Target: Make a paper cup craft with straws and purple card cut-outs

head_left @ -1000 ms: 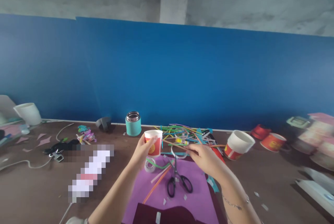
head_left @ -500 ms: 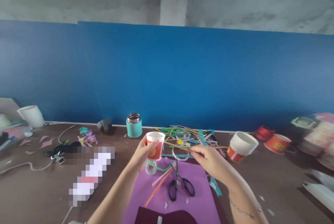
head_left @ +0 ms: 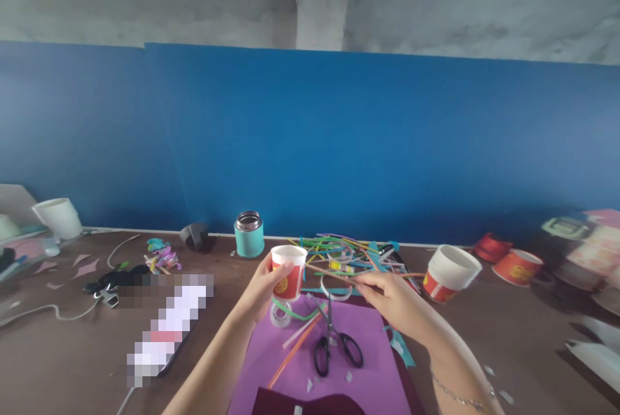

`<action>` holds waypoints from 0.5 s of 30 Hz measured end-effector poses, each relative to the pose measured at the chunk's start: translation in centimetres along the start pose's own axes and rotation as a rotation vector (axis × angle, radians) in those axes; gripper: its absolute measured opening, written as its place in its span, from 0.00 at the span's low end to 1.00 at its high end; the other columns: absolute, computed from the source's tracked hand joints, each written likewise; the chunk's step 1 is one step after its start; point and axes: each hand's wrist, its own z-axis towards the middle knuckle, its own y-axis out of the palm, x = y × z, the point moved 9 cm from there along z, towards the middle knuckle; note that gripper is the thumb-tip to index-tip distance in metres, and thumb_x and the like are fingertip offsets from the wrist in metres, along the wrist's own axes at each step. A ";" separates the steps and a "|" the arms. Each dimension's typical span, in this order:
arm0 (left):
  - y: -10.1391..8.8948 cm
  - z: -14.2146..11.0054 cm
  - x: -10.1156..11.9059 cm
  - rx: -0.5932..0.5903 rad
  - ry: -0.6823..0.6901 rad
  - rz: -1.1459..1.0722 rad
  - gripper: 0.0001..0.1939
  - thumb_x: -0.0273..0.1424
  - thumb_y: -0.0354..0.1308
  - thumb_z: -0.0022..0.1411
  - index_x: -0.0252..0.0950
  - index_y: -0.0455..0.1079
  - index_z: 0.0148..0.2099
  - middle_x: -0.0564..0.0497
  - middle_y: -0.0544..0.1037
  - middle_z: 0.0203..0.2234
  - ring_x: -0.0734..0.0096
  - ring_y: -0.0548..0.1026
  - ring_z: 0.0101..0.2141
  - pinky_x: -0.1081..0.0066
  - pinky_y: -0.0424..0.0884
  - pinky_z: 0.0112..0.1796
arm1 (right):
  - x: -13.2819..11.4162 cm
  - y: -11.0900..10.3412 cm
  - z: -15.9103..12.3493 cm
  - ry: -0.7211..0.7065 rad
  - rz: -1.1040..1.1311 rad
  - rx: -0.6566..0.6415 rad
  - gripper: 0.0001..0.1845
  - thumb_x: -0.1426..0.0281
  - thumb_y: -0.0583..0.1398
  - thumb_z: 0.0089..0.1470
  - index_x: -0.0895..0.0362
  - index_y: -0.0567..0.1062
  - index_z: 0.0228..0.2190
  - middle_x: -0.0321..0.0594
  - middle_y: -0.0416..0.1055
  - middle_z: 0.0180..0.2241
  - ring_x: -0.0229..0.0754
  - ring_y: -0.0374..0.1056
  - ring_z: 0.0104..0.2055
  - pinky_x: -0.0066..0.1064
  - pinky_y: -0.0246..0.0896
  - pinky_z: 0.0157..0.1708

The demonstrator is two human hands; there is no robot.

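Note:
My left hand is wrapped round a red-and-white paper cup, held upright above the purple paper. Between the thumb and fingers of my right hand is a thin brown strip; its far end reaches the cup's right side, and whether it is fixed there I cannot tell. Below the hands lie open black-handled scissors, a roll of clear tape, a green strip and an orange strip. A white ring-shaped strip curls beside the scissors' tips.
Behind the hands spreads a heap of coloured strips. A turquoise flask stands by the blue wall panel. Stacked paper cups are at right, with a red cup beyond. A blurred-out phone-like object lies at left with a cable.
Both hands keep their hold on the cup and the strip, with hardly any movement between them. The whole view has shifted very slightly, the table sitting a little lower.

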 end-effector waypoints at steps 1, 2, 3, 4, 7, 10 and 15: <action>0.2 0.0 0.0 -0.020 0.003 0.005 0.22 0.39 0.66 0.46 0.34 0.72 0.43 0.44 0.78 0.34 0.66 0.75 0.32 0.72 0.68 0.34 | 0.0 0.0 0.0 0.002 0.005 -0.004 0.17 0.65 0.52 0.56 0.53 0.77 0.42 0.41 0.77 0.36 0.46 0.70 0.38 0.32 0.62 0.37; 0.4 -0.1 0.1 -0.046 0.003 0.013 0.22 0.38 0.66 0.46 0.34 0.72 0.43 0.44 0.77 0.34 0.66 0.74 0.33 0.71 0.69 0.34 | 0.0 0.2 0.0 -0.001 0.013 -0.012 0.17 0.66 0.52 0.57 0.53 0.77 0.42 0.41 0.77 0.36 0.46 0.70 0.38 0.32 0.62 0.37; 0.8 -0.2 0.1 -0.074 0.004 0.026 0.22 0.38 0.66 0.46 0.34 0.71 0.43 0.44 0.77 0.34 0.65 0.74 0.33 0.71 0.69 0.34 | -0.2 0.3 0.0 -0.009 0.025 -0.021 0.17 0.66 0.52 0.57 0.53 0.78 0.41 0.40 0.77 0.35 0.45 0.70 0.37 0.31 0.62 0.36; 1.2 -0.4 0.1 -0.105 0.004 0.043 0.23 0.38 0.66 0.46 0.34 0.71 0.44 0.44 0.77 0.34 0.64 0.74 0.33 0.70 0.68 0.35 | -0.4 0.5 0.0 -0.019 0.039 -0.028 0.16 0.66 0.52 0.57 0.52 0.78 0.41 0.39 0.77 0.34 0.45 0.70 0.37 0.31 0.62 0.36; 2.6 -0.9 0.0 -0.191 0.004 0.109 0.23 0.36 0.67 0.45 0.35 0.70 0.45 0.44 0.76 0.35 0.62 0.74 0.36 0.70 0.68 0.37 | -1.1 1.5 0.1 -0.041 0.086 -0.062 0.15 0.66 0.53 0.56 0.52 0.78 0.38 0.37 0.76 0.31 0.42 0.69 0.34 0.29 0.61 0.33; 3.6 -1.3 -0.1 -0.229 0.013 0.150 0.24 0.35 0.67 0.46 0.36 0.69 0.46 0.45 0.76 0.37 0.64 0.73 0.37 0.70 0.66 0.38 | -1.0 2.3 0.3 -0.021 0.109 -0.053 0.12 0.66 0.54 0.56 0.55 0.76 0.35 0.35 0.73 0.25 0.38 0.67 0.28 0.27 0.59 0.28; 4.0 -1.3 -0.1 -0.237 0.025 0.156 0.27 0.35 0.67 0.46 0.37 0.65 0.48 0.47 0.74 0.38 0.66 0.71 0.37 0.70 0.64 0.40 | -0.2 2.6 0.9 -0.030 0.143 -0.028 0.09 0.64 0.54 0.55 0.56 0.69 0.29 0.33 0.68 0.21 0.37 0.65 0.25 0.28 0.59 0.27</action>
